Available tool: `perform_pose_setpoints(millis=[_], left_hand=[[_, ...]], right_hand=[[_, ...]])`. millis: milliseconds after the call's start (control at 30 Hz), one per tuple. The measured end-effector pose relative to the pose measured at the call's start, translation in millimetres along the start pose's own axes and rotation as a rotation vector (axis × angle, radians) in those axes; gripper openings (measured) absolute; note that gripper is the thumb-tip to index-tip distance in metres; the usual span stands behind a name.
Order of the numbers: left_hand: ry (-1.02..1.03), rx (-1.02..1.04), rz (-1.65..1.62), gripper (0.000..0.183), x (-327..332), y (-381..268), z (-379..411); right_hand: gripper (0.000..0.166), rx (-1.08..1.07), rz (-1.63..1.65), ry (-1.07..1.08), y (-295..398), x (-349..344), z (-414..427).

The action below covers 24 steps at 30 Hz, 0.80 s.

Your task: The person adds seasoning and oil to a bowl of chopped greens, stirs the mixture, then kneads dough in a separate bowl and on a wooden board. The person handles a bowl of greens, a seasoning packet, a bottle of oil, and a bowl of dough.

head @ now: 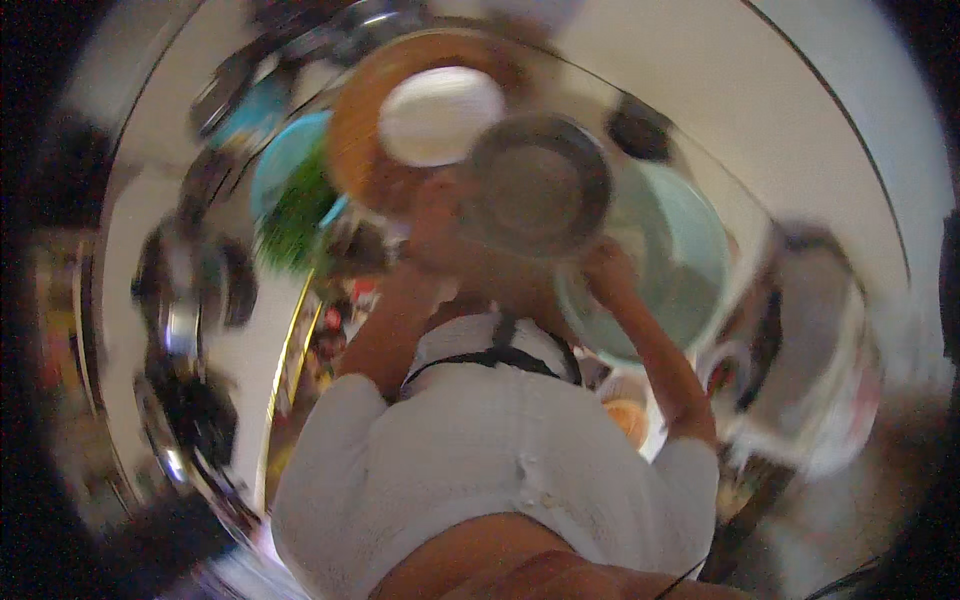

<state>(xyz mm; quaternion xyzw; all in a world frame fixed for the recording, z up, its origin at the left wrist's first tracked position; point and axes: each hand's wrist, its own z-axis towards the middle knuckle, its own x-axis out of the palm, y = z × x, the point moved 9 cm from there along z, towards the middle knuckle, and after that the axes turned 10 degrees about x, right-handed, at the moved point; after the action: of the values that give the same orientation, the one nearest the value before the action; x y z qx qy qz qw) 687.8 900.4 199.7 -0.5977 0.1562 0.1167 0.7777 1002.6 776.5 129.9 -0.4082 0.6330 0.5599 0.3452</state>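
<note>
The whole view is blurred. In front of my body is a dark grey round metal vessel (536,187), a pan or bowl. My left hand (435,210) grips it by its left side, and my right hand (609,268) is at its lower right rim. Beyond it to the left sits a wide orange-brown round basin or tray (352,146), with a white round piece (442,112) on or in it. A large pale green basin (694,247) lies to the right, partly under my right hand and forearm.
Left of the orange-brown basin is a light blue basin (281,157) with a bunch of green leaves (296,217). A small black object (637,127) stands behind the pale green basin. Dark, shiny objects (184,330) line the left side. A large grey-and-white item (806,337) stands at right.
</note>
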Motion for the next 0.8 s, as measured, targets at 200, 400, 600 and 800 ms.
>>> perform_pose_setpoints(millis=[200, 400, 600, 800], left_hand=[[-0.052, -0.38, -1.032, 0.009, -69, -45, -51], [-0.571, -0.265, -0.24, 0.015, -176, -6, -171], [-1.094, -0.34, -0.495, 0.008, -260, 41, -295], [-1.519, -0.526, -0.494, 0.004, -342, 117, -418]], right_hand=[[0.054, -0.187, -0.087, -0.121, 41, -15, 36], [0.052, -0.289, -0.332, 0.243, 46, 18, -2], [0.059, -0.334, -0.252, 0.055, 1, 7, -7], [0.061, -0.2, -0.384, 0.129, 9, -5, -19]])
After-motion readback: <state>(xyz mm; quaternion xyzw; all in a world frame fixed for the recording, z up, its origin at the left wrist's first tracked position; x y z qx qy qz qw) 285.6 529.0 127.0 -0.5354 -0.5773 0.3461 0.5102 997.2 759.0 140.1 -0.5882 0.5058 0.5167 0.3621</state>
